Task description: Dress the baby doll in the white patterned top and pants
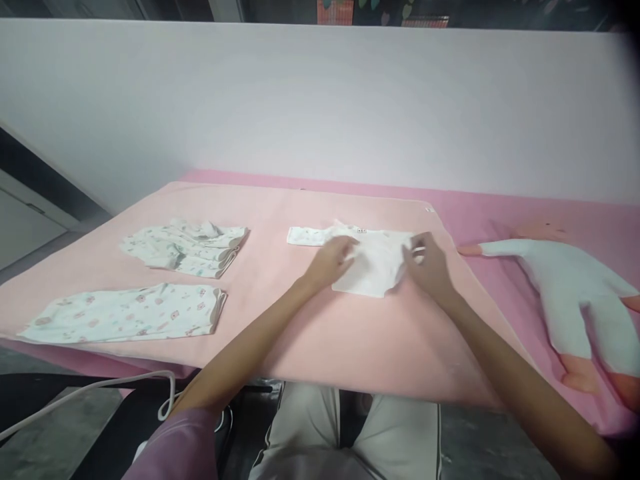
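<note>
A small white baby shirt (373, 267) lies on the pink cloth in front of me, its patterned sleeve (310, 236) stretched out to the left and a little label at its neckline. My left hand (331, 261) rests at the shirt's left edge, its fingers bent and thumb apart, touching or just over the fabric. At the other side, my right hand (429, 268) pinches the shirt's right edge, which is slightly raised and folding inward. The right sleeve is not clearly visible.
To the left lie a crumpled printed baby garment (187, 248) and a folded printed one (130, 312). A soft doll in white clothing (560, 283) lies at the right on darker pink cloth. A white panel (320, 107) stands behind the table. A white cable (100, 385) hangs lower left.
</note>
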Available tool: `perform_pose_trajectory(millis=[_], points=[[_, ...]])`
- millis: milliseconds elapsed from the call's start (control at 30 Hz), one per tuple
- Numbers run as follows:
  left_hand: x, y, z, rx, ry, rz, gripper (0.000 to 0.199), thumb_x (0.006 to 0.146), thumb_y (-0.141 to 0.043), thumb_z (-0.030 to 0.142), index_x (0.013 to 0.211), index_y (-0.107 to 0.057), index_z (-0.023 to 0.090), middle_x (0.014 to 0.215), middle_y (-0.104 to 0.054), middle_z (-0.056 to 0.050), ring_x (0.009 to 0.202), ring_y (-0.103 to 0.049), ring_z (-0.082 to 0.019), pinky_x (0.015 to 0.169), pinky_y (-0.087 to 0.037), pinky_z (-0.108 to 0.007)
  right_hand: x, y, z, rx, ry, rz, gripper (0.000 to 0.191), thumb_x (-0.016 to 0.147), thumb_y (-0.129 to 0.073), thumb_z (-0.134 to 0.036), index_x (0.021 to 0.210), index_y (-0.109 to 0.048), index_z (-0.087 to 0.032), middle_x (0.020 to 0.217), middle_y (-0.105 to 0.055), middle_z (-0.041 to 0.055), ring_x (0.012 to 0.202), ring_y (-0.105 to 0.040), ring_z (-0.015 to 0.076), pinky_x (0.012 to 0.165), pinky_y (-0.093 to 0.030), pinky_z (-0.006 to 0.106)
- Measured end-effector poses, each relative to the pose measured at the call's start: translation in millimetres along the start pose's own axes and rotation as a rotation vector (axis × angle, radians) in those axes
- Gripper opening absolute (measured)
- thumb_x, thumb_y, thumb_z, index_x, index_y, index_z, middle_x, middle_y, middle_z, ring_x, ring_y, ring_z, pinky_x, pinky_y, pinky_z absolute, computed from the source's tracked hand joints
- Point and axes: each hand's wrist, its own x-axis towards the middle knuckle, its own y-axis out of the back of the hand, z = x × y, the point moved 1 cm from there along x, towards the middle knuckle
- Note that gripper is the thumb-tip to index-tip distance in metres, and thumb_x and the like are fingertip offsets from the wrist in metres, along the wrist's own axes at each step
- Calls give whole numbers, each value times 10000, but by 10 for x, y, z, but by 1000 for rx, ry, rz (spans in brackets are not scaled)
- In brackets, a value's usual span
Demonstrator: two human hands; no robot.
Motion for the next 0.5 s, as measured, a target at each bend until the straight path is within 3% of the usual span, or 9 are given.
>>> perform_pose_trajectory(millis=[100,167,267,333,400,500], points=[[-111,-65,174,-62,-234,-304,511,902,-640,229,1403,-690,316,1283,-762,-100,1218,-704,-338,1117,-569,-504,-152,-164,-218,-45,349,-349,237,1091,-593,-513,1184,-647,-301,1310,-759,127,1205,-712,358,1087,-571,544],[-272,28,115,-105,-243,-341,542,935,-693,302,1473,-650,340,1344,-760,-99,1332,-681,-352,1214,-528,-532,-292,-147,-155,-82,437,-478,246,1099,-617,-514,1242,-679,-323,1408,-748,115,1326,-682,385,1194,-512,609],[-414,253,-166,-132,-122,-280,405,1023,-678,513,1395,-668,352,1511,-719,-92,1512,-595,-357,1288,-479,-533,-354,-8,128,-59,368,-414,288,1137,-559,-516,1335,-676,-344,1501,-713,104,1452,-628,386,1263,-466,629],[-311,359,-397,-82,-37,-179,301,1073,-585,539,1250,-685,317,1605,-670,-85,1559,-552,-345,1302,-455,-521,-219,45,310,-57,306,-305,327,1154,-492,-506,1368,-671,-335,1491,-709,113,1465,-610,379,1271,-465,615],[-23,375,-614,4,40,-91,320,1083,-538,516,1270,-660,287,1651,-639,-97,1580,-517,-339,1322,-420,-517,56,10,413,-103,263,-219,366,1148,-463,-501,1368,-676,-300,1455,-714,135,1430,-613,382,1259,-474,600],[612,247,-875,113,172,-125,446,1043,-559,504,1397,-624,242,1633,-649,-143,1582,-492,-356,1321,-397,-527,613,-185,417,-231,179,-253,414,1098,-528,-493,1383,-674,-230,1493,-698,179,1439,-595,409,1258,-467,596]])
